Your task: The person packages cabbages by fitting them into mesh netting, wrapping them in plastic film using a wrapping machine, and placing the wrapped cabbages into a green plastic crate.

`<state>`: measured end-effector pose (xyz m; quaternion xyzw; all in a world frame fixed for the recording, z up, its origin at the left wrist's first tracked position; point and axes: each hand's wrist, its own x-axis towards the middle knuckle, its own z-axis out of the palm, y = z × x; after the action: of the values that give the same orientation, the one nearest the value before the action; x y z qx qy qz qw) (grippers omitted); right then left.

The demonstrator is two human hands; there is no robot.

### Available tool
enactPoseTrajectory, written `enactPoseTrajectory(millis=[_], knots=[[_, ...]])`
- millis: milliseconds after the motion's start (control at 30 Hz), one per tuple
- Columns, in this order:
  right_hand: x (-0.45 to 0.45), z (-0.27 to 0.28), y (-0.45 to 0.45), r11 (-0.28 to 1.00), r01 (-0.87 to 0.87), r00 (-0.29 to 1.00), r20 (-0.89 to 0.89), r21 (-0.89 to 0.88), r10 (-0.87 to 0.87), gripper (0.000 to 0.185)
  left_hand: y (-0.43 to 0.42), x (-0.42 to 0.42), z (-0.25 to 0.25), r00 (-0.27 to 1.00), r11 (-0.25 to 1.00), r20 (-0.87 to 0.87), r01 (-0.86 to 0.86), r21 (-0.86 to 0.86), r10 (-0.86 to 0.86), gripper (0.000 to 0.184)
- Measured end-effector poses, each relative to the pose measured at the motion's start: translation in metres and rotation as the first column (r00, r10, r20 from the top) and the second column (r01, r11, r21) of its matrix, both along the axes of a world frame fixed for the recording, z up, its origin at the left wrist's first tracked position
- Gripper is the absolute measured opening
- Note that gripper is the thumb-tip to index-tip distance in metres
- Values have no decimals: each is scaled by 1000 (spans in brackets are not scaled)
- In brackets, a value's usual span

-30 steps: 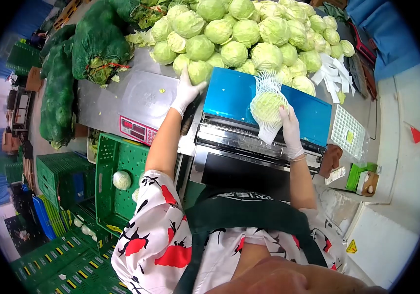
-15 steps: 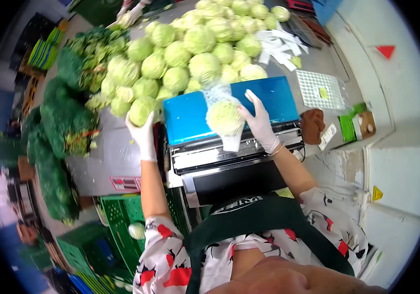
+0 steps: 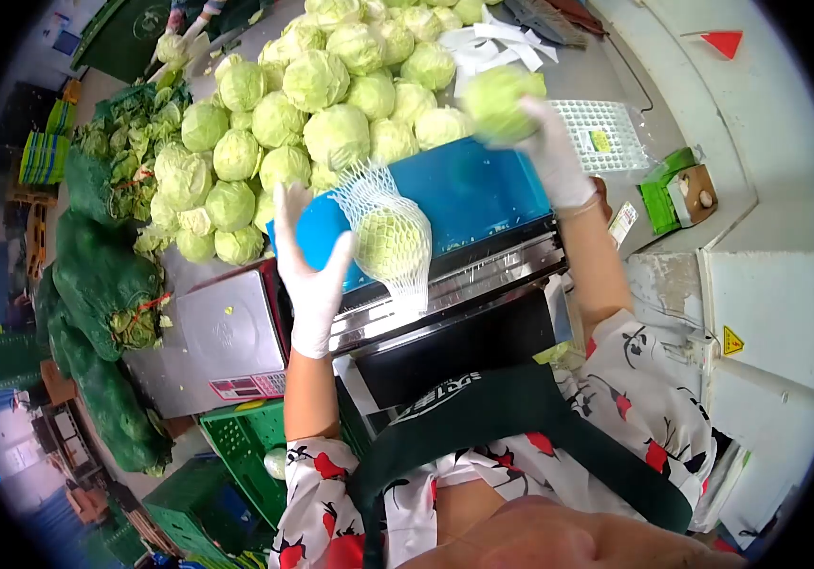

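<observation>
Metal worktop [image 3: 156,384], left to right: green net sacks [image 3: 103,275], a scale [image 3: 233,322] and, on the far side, heaped cabbages [image 3: 317,81]. Near the middle, the gloved left hand [image 3: 314,289] is spread wide, seemingly empty, beside a netted cabbage [image 3: 393,247] on a blue-topped machine [image 3: 483,190]; a light palm would steady it. Farther right, the right hand [image 3: 559,156] curls partway around a blurred, bare cabbage [image 3: 502,100], best carried clear of the netting.

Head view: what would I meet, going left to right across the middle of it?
Green net sack → scale → left gloved hand → netted cabbage → held cabbage → right gloved hand → green-and-brown carton → yellow warning triangle.
</observation>
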<state>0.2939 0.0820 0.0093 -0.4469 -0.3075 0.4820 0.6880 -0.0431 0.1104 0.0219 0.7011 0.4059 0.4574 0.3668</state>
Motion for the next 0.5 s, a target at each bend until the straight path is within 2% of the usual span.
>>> enactPoseTrajectory(millis=[33,100,200,267,300,333,400,433,467,500], knots=[[33,-20,5,991,132,991,12,-31,-132,47,-2,-11,-16,999,995,37,-18,-95,21,80],[80,-42,6,891,385,912,245,-240,-329,52,-10,-26,-40,991,961,83,-77,-264,102,62],[120,-113,0,788,473,827,506,-394,-244,63,-21,-38,-67,979,933,97,-135,-333,177,63],[153,-204,-11,732,546,694,710,-408,-122,68,-27,-42,-73,972,938,69,-198,-284,226,62],[157,-230,-13,709,580,610,791,-401,-50,71,-31,-46,-76,969,936,39,-225,-269,244,61],[145,-226,-17,736,553,642,762,-390,-79,75,-35,-51,-77,965,935,11,-250,-250,261,61],[121,-204,-30,786,507,702,699,-353,-138,83,-46,-62,-75,929,931,-194,-343,-124,317,62],[137,-216,-31,726,533,680,731,-435,-62,87,-54,-71,-73,903,935,-288,-350,-64,319,62],[137,-198,-37,703,566,589,808,-430,20,82,-62,-82,-71,868,938,-380,-348,-4,320,63],[125,-180,-46,736,648,322,946,-196,-31,77,-69,-96,-80,808,939,-482,-320,124,339,62]])
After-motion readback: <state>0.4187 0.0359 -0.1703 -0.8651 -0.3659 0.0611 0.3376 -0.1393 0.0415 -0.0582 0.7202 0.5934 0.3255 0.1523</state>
